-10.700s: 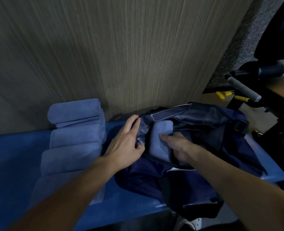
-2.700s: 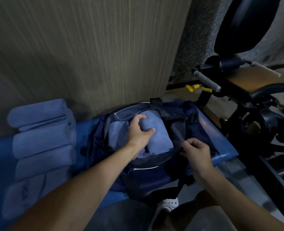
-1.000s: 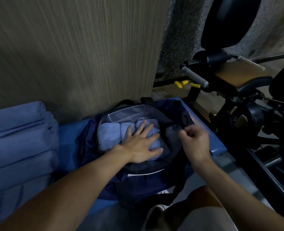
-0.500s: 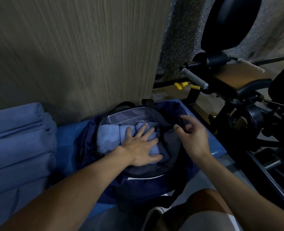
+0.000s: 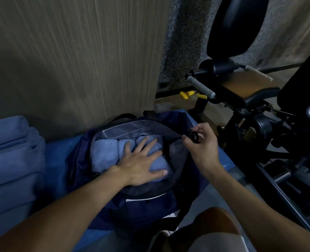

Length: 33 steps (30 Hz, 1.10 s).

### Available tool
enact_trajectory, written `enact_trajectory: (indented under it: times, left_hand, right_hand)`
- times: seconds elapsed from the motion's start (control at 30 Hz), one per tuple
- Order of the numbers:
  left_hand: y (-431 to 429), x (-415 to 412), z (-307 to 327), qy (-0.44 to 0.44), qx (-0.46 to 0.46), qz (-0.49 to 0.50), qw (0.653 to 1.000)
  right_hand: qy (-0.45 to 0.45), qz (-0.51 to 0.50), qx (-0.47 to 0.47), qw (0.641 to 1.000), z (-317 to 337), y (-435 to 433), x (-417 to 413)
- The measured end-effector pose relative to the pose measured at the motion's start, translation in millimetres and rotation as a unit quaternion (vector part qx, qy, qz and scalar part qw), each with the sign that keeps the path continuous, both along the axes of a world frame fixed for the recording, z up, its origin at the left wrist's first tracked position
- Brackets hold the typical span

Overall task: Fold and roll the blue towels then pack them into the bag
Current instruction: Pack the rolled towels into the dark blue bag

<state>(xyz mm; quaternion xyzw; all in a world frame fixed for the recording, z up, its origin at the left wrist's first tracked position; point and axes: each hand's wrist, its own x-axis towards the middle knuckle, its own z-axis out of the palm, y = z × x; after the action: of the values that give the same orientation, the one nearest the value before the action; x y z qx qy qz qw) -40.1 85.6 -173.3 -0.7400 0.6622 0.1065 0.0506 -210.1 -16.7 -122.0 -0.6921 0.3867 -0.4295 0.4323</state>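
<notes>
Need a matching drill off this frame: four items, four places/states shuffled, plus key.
1. left hand
2. right hand
3. towel stack
4. yellow pin

A. pinches a black ring at the rim of the bag
B. on the bench, left of the bag
C. flat on the towels in the bag
D. by the machine, beyond the bench

Pairs: 1-C, 2-A, 3-B, 4-D
</notes>
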Motion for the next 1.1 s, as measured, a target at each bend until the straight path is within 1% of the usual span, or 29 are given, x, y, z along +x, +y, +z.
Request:
enact_trajectory:
  times: [0.13,0.27,0.33,0.4,0.47,0.53,0.6,0.7,0.73,0.77,0.8,0.83,0.87,0.9,0.97,1.03,1.1]
  left_hand:
    - [-1,4,2,-0.019,0.003,-0.011,1.0]
    - [5,4,10,-0.016,0.041,-0.047,0.998]
    - [7,2,14,-0.021,0.043,-0.069,0.996]
    - [7,1,17,-0.015,0.041,-0.066,0.997]
    - [8,1,18,-0.007,0.041,-0.057,0.997]
    - [9,2,19,-0.009,0.044,-0.058,0.997]
    - [9,2,20,-0.003,0.046,-0.063,0.997]
    - [10,-3,19,-0.001,0.028,-0.078,0.997]
    - [9,-5,17,-0.006,0.021,-0.088,0.996]
    - [9,-8,15,-0.007,0.011,-0.095,0.995]
    - [9,-10,12,-0.002,-0.005,-0.095,0.995]
    - [7,-12,10,0.011,-0.022,-0.084,0.996]
    - [6,-14,8,0.031,-0.035,-0.063,0.997]
    - [4,-16,6,0.045,-0.038,-0.044,0.997]
    - [4,-16,3,0.031,-0.032,-0.038,0.998]
    - [7,-11,2,0.009,-0.024,-0.044,0.999]
    - [8,-3,3,0.009,-0.013,-0.034,0.999]
  right_hand:
    - [-0.044,-0.015,-0.032,0.998,8,6,-3]
    - [-0.077,-0.071,0.024,0.994,4,0,-2]
    - [-0.074,-0.076,0.023,0.994,9,-10,5]
    - [-0.062,-0.06,0.0,0.996,15,-15,16]
    - [-0.068,-0.05,-0.006,0.996,18,-15,23]
    - [-0.08,-0.059,-0.001,0.995,19,-14,25]
    - [-0.073,-0.077,0.001,0.994,16,-15,22]
    - [-0.034,-0.069,0.009,0.997,10,-20,14]
    - [0.01,-0.051,-0.008,0.999,10,-22,12]
    - [0.077,-0.029,-0.039,0.996,11,-24,12]
    - [0.142,-0.008,-0.071,0.987,13,-26,13]
    - [0.187,0.004,-0.098,0.977,15,-27,15]
    - [0.213,0.001,-0.117,0.97,17,-27,19]
    - [0.217,-0.01,-0.129,0.968,19,-28,22]
    - [0.182,-0.036,-0.134,0.973,23,-30,26]
    - [0.123,-0.056,-0.143,0.98,29,-31,25]
    - [0.072,-0.08,-0.153,0.982,33,-31,20]
